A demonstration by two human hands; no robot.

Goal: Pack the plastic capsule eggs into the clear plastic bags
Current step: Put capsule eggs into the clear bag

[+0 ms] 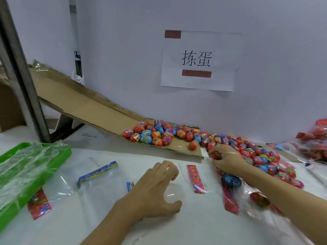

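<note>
Several red, blue and purple capsule eggs point(150, 134) lie at the foot of a cardboard ramp point(88, 106), and more spread along the wall to the right point(256, 152). My right hand point(228, 159) reaches into that pile, its fingers curled round a red egg point(215, 155). My left hand point(155, 188) hovers over a clear bag with a red header point(195, 179) on the white table, fingers loosely curled and holding nothing. Under my right forearm lies a clear bag with a blue egg point(232, 180) and a red egg point(256, 198) in it.
A green tray point(63, 154) of clear bags stands at the left edge. Flat bags with blue point(99, 171) and red point(39, 204) headers lie near it. Filled bags point(316, 142) pile up at the far right. A metal post point(23, 73) rises at the left. A paper sign point(200, 61) hangs on the wall.
</note>
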